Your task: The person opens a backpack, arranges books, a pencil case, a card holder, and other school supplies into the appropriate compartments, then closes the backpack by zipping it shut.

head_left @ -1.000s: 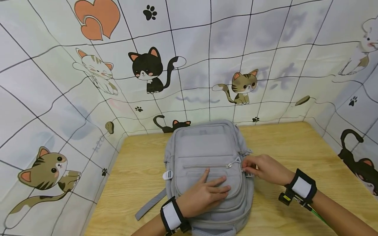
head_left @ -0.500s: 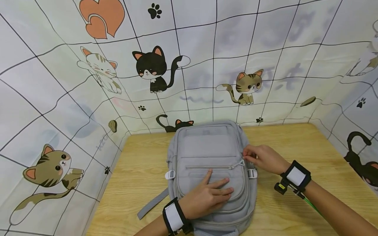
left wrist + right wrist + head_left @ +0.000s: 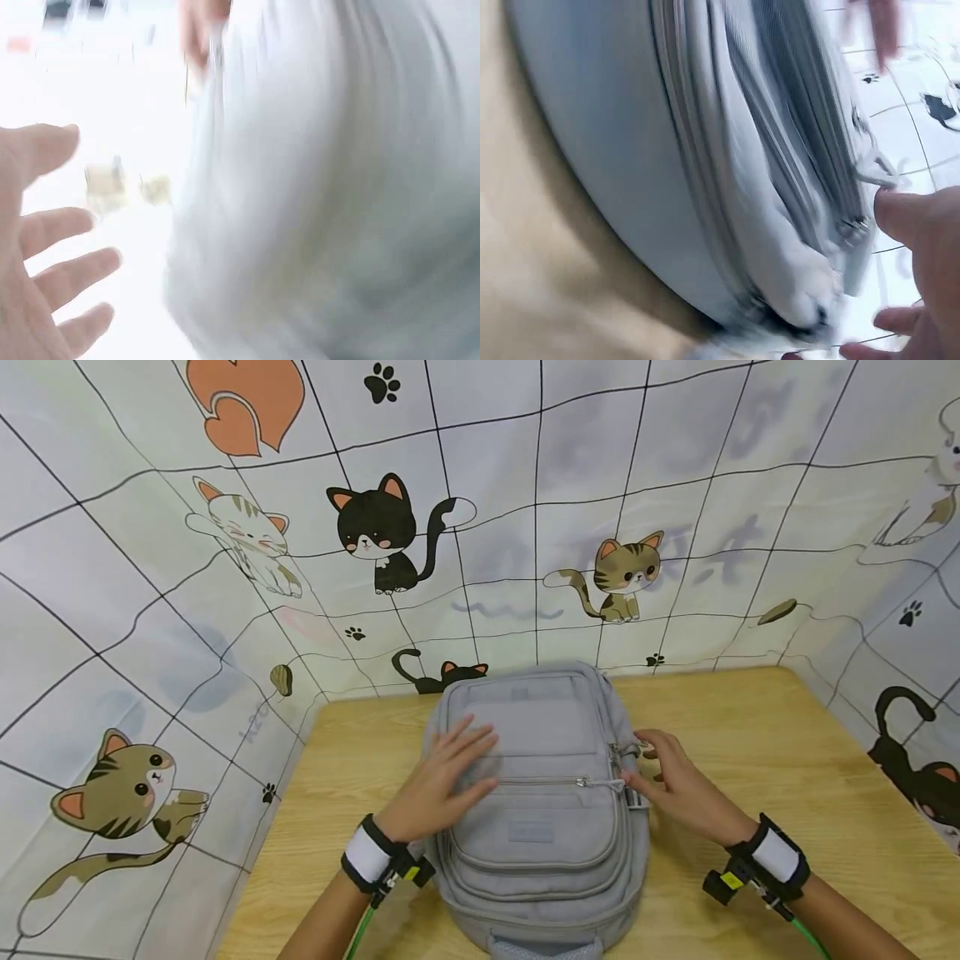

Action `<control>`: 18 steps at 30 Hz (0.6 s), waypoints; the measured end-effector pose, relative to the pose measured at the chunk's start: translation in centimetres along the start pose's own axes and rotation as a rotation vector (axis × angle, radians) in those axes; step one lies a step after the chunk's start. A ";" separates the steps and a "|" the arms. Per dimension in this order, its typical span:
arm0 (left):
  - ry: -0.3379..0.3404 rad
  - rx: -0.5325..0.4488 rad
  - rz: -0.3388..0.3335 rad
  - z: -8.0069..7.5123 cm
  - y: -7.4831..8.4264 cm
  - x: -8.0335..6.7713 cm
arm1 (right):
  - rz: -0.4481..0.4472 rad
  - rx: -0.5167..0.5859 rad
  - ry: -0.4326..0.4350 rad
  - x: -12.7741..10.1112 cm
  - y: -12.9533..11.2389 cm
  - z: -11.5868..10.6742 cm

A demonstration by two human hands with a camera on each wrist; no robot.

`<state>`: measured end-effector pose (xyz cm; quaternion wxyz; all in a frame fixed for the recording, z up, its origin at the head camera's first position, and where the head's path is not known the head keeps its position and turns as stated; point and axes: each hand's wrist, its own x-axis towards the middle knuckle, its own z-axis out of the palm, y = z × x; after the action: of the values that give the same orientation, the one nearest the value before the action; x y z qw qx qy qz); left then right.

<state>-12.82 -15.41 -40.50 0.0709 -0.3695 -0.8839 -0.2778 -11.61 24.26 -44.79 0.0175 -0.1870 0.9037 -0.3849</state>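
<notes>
A grey backpack (image 3: pixel 540 727) lies front side up on the wooden table. Over its left part is my left hand (image 3: pixel 438 777), fingers spread and straight; whether they touch the fabric I cannot tell. The left wrist view shows that hand (image 3: pixel 45 247) with nothing in it. At the bag's right side, my right hand (image 3: pixel 678 777) has its thumb and fingers apart, beside the zippers. Close to its thumb in the right wrist view is a looped zipper pull (image 3: pixel 877 171). The front pocket zipper (image 3: pixel 547 782) looks closed. Both wrist views are blurred.
The wooden table (image 3: pixel 720 718) extends to both sides of the bag. White cloth walls (image 3: pixel 502 468) with cat drawings and grid lines stand behind and at the sides. A carry handle (image 3: pixel 547 947) lies at the bag's near end.
My left hand has lifted from the bag's front pocket and moved up and left. My right hand slid up the side zipper pinching it, then its fingers opened.
</notes>
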 end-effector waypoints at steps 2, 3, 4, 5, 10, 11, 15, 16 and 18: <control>-0.009 -0.103 -0.159 0.1 -3.0 -1.0 | 0.032 0.100 -0.041 -0.5 0.4 0.9; -0.034 -0.168 -0.248 0.5 -4.2 -1.7 | 0.034 0.136 -0.053 -0.8 0.7 1.4; -0.064 -0.236 -0.328 1.1 -5.2 -2.5 | 0.029 0.151 -0.059 -1.1 1.0 1.9; -0.095 -0.297 -0.398 1.8 -5.9 -3.2 | 0.015 0.156 -0.056 -1.3 1.3 2.3; -0.150 -0.459 -0.532 4.2 -6.4 -4.8 | 0.008 0.118 -0.019 -2.3 1.4 2.8; -0.136 -0.461 -0.523 4.5 -6.3 -4.6 | 0.010 0.114 -0.015 -2.3 1.4 2.7; -0.104 -0.468 -0.493 5.0 -5.8 -4.1 | 0.025 0.092 -0.002 -2.5 1.6 2.4; -0.107 -0.472 -0.490 5.0 -5.7 -3.9 | 0.027 0.091 0.004 -2.6 1.7 2.4; -0.114 -0.481 -0.489 5.1 -5.3 -3.7 | 0.037 0.095 0.007 -2.8 1.9 2.3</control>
<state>-13.44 -17.97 -48.28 -0.1361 -0.1677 -0.8581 -0.4659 -9.21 24.88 -48.03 0.0300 -0.1680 0.8877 -0.4276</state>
